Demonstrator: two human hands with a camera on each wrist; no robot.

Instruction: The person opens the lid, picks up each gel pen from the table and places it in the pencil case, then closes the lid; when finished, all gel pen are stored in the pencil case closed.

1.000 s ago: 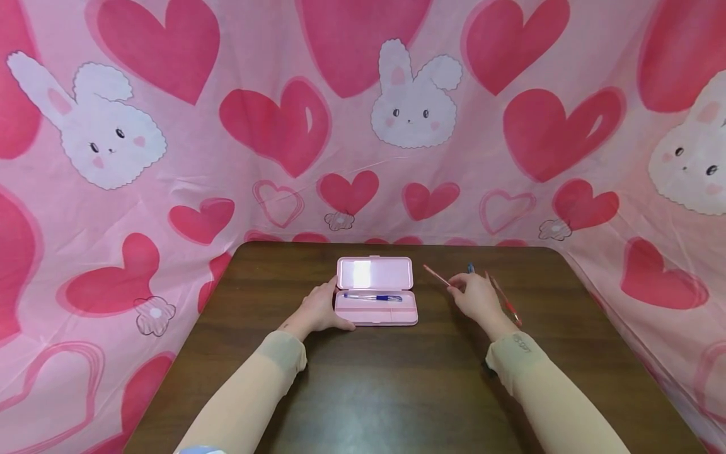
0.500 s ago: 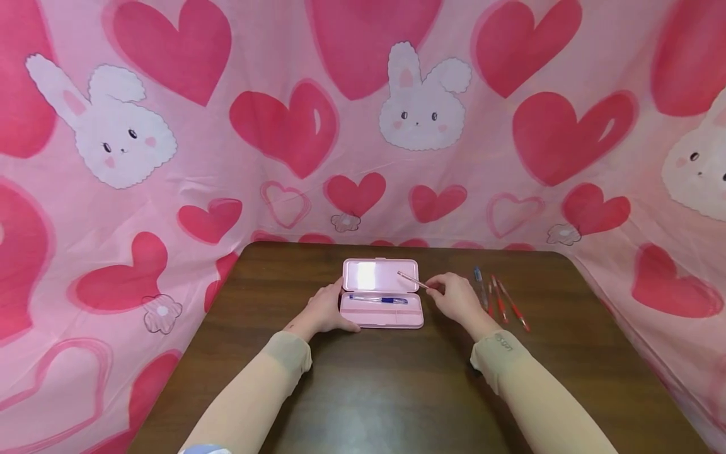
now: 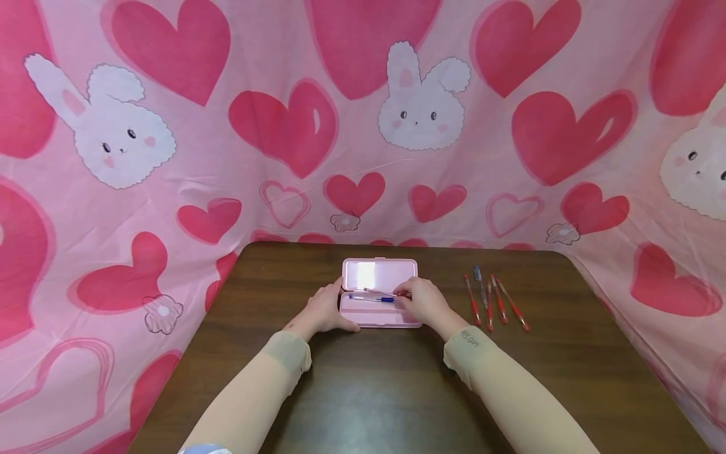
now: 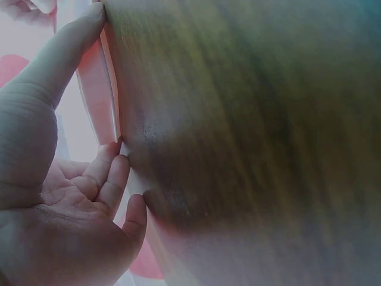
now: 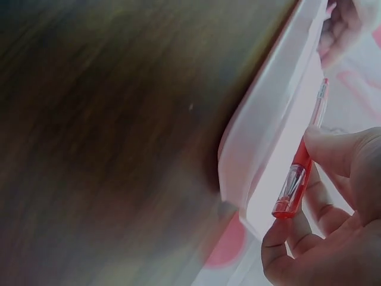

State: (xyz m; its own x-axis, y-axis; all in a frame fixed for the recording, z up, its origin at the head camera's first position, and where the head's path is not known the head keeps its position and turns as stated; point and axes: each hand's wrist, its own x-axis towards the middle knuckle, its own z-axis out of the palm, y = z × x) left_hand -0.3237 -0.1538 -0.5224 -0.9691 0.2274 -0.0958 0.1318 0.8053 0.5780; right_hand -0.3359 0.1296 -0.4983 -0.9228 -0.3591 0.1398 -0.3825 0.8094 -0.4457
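A pink pencil case (image 3: 374, 318) lies with its lid raised at the back of the table, a blue pen (image 3: 371, 299) in its long rear compartment. My left hand (image 3: 326, 309) holds the case by its left end, thumb (image 4: 65, 47) at the near corner and fingers farther back along the side. Over the right part of the case, my right hand (image 3: 425, 302) pinches a red gel pen (image 5: 302, 156) between thumb and fingers. That pen's tip points left, just behind the blue pen in the head view, and its red end shows in the right wrist view.
To the right of the case lie several red pens (image 3: 516, 308) and another blue pen (image 3: 481, 287), roughly side by side on the dark wooden table (image 3: 363, 391). A pink cloth (image 3: 482, 157) with hearts and rabbits hangs behind the table's back edge.
My right hand has carried the red pen leftward from beside the loose pens to over the case's rear compartment. The left hand stays at the case's left end.
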